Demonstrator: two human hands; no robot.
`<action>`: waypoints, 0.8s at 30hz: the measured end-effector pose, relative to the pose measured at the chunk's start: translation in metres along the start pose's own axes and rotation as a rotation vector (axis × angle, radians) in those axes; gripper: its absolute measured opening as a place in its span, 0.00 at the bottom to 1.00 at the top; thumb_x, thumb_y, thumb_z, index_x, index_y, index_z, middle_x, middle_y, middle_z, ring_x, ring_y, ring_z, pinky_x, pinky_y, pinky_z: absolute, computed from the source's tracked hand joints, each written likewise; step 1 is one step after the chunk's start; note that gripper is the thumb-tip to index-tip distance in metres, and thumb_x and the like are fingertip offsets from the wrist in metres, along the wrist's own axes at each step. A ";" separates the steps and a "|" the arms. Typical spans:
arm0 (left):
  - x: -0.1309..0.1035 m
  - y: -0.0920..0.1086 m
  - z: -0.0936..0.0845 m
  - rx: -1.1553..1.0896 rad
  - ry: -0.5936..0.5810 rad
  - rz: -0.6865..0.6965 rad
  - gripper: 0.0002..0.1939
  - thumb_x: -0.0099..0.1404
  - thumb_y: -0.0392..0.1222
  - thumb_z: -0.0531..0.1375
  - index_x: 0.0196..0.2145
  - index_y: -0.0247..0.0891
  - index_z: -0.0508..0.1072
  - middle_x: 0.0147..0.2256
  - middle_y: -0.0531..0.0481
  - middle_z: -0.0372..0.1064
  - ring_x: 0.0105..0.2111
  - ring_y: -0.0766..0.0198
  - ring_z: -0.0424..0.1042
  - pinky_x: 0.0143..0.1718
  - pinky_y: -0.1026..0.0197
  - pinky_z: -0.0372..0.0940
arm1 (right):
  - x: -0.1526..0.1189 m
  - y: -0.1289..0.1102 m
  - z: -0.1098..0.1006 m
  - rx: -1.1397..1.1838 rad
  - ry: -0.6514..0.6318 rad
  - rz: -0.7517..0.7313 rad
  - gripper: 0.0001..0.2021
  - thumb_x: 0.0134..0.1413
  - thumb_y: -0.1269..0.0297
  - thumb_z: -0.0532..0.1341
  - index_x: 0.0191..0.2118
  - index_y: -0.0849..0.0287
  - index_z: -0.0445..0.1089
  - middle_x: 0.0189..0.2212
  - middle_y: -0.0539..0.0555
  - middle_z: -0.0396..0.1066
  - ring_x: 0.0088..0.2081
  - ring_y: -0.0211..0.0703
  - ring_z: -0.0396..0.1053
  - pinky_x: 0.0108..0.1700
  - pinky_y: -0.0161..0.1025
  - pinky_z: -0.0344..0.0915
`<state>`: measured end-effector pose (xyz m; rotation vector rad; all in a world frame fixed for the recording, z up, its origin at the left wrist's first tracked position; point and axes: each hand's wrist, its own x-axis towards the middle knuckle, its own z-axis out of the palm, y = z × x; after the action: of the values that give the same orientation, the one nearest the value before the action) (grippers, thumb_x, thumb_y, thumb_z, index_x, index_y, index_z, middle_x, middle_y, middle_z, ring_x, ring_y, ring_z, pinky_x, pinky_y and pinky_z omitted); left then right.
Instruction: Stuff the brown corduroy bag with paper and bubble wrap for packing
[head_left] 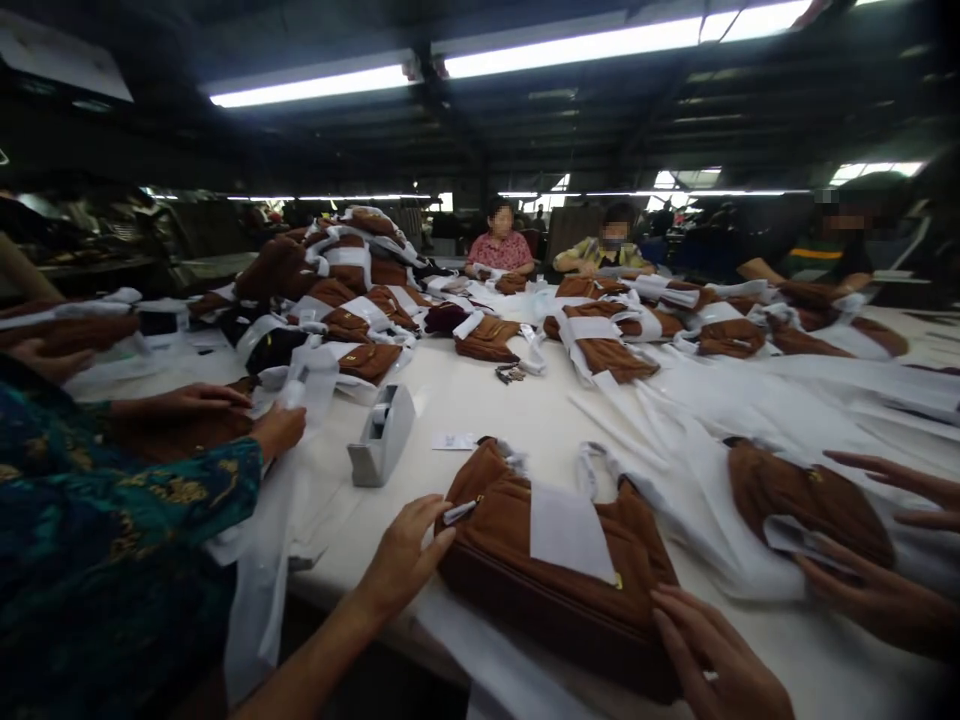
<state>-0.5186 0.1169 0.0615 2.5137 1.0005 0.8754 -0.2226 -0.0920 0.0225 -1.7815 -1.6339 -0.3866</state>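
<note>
A brown handbag (502, 530) lies in front of me, its dark base toward me and a white paper wrap (570, 530) around its middle. My left hand (409, 550) is closed at the bag's left end, thumb and fingers beside a zipper pull (460, 512) wrapped in white. Against the lower right corner rest the outstretched fingers of my right hand (712, 645); its thumb is partly hidden. The strap (596, 460), covered in white wrapping, loops up behind the bag. A small white label (453, 441) lies just beyond it.
A grey tape dispenser (382, 440) stands left of the bag. Co-workers' hands (277, 425) work at left, others (885, 590) on a brown bag (810, 500) at right. Several wrapped bags, a tall pile (345, 260) and plastic sheets (675, 450) cover the far table; people sit behind.
</note>
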 end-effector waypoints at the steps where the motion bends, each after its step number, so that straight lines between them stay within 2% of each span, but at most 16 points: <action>1: -0.002 0.003 0.005 -0.012 -0.014 0.014 0.15 0.61 0.42 0.53 0.46 0.38 0.66 0.47 0.45 0.63 0.49 0.59 0.62 0.51 0.53 0.60 | 0.004 -0.005 0.003 -0.018 0.009 0.009 0.12 0.54 0.61 0.53 0.45 0.54 0.65 0.43 0.54 0.67 0.43 0.45 0.68 0.46 0.42 0.67; 4: -0.008 0.015 0.023 -0.071 -0.068 0.029 0.16 0.61 0.43 0.54 0.47 0.38 0.66 0.50 0.44 0.61 0.51 0.59 0.60 0.52 0.53 0.59 | 0.011 -0.015 0.011 -0.025 -0.031 0.025 0.17 0.55 0.63 0.53 0.51 0.54 0.59 0.49 0.56 0.62 0.49 0.48 0.63 0.51 0.48 0.61; 8: -0.022 0.027 0.043 -0.067 -0.038 -0.046 0.17 0.64 0.43 0.50 0.49 0.38 0.64 0.50 0.43 0.60 0.51 0.59 0.59 0.52 0.52 0.60 | 0.024 -0.012 0.018 -0.005 -0.136 0.030 0.24 0.54 0.63 0.52 0.57 0.55 0.51 0.56 0.56 0.53 0.54 0.49 0.57 0.52 0.48 0.61; 11: -0.035 0.029 0.049 -0.038 -0.026 -0.084 0.17 0.64 0.43 0.49 0.51 0.39 0.61 0.51 0.44 0.58 0.52 0.59 0.58 0.52 0.51 0.59 | 0.047 -0.007 0.017 0.033 -0.259 -0.068 0.22 0.53 0.64 0.53 0.55 0.53 0.56 0.56 0.55 0.52 0.54 0.50 0.57 0.51 0.46 0.62; 13: -0.040 0.029 0.049 -0.022 -0.045 -0.087 0.19 0.64 0.44 0.50 0.52 0.40 0.59 0.53 0.44 0.56 0.53 0.59 0.56 0.52 0.51 0.58 | 0.072 -0.005 0.017 0.137 -0.349 -0.107 0.15 0.53 0.65 0.52 0.48 0.53 0.64 0.52 0.54 0.60 0.50 0.47 0.62 0.48 0.43 0.64; 14: -0.041 0.030 0.048 -0.011 -0.061 -0.081 0.21 0.63 0.46 0.51 0.53 0.40 0.58 0.54 0.44 0.55 0.53 0.58 0.55 0.53 0.51 0.58 | 0.088 -0.004 0.020 0.204 -0.382 -0.073 0.12 0.54 0.64 0.52 0.43 0.54 0.67 0.46 0.54 0.66 0.45 0.46 0.66 0.45 0.40 0.66; 15: -0.041 0.030 0.047 0.006 -0.079 -0.070 0.25 0.61 0.49 0.53 0.54 0.40 0.57 0.54 0.43 0.54 0.54 0.57 0.55 0.52 0.50 0.58 | 0.107 -0.002 0.024 0.273 -0.402 0.000 0.11 0.54 0.62 0.51 0.39 0.55 0.69 0.39 0.53 0.70 0.40 0.45 0.69 0.41 0.39 0.68; 17: -0.040 0.032 0.046 0.058 -0.108 -0.050 0.31 0.56 0.53 0.57 0.55 0.39 0.56 0.55 0.41 0.52 0.54 0.53 0.55 0.51 0.48 0.58 | 0.151 0.005 0.039 0.410 -0.388 0.232 0.13 0.55 0.57 0.51 0.35 0.58 0.68 0.25 0.52 0.71 0.29 0.43 0.71 0.33 0.38 0.68; 18: -0.039 0.033 0.045 0.088 -0.116 -0.043 0.33 0.55 0.54 0.58 0.55 0.39 0.56 0.55 0.40 0.52 0.54 0.52 0.55 0.51 0.47 0.58 | 0.173 0.009 0.049 0.478 -0.359 0.343 0.15 0.54 0.54 0.51 0.36 0.60 0.67 0.23 0.52 0.70 0.27 0.43 0.70 0.32 0.39 0.68; 20: -0.035 0.035 0.044 0.142 -0.122 -0.026 0.33 0.54 0.54 0.59 0.54 0.39 0.56 0.55 0.39 0.51 0.54 0.50 0.54 0.51 0.46 0.58 | 0.210 0.020 0.068 0.557 -0.226 0.509 0.21 0.52 0.53 0.52 0.45 0.65 0.63 0.36 0.60 0.71 0.34 0.46 0.71 0.38 0.42 0.68; 21: -0.034 0.036 0.043 0.159 -0.127 -0.017 0.32 0.55 0.54 0.58 0.54 0.39 0.56 0.56 0.39 0.50 0.54 0.50 0.53 0.51 0.47 0.57 | 0.221 0.026 0.075 0.529 -0.190 0.551 0.26 0.50 0.52 0.55 0.51 0.66 0.58 0.44 0.64 0.67 0.39 0.49 0.70 0.41 0.45 0.67; 23: -0.033 0.036 0.041 0.169 -0.145 -0.003 0.32 0.57 0.53 0.57 0.55 0.38 0.54 0.57 0.38 0.48 0.55 0.50 0.52 0.51 0.47 0.57 | 0.220 0.033 0.075 0.471 -0.162 0.538 0.34 0.49 0.52 0.56 0.58 0.64 0.48 0.55 0.66 0.54 0.47 0.54 0.65 0.46 0.48 0.64; 24: -0.035 0.035 0.040 0.163 -0.151 0.006 0.33 0.57 0.53 0.56 0.56 0.37 0.52 0.57 0.37 0.46 0.56 0.49 0.50 0.52 0.47 0.56 | 0.207 0.034 0.068 0.444 -0.160 0.498 0.34 0.50 0.52 0.55 0.59 0.61 0.45 0.57 0.64 0.51 0.50 0.54 0.62 0.48 0.48 0.63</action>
<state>-0.4952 0.0658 0.0320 2.6719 1.0531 0.6175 -0.1701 0.1093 0.0941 -1.8132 -1.1907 0.3291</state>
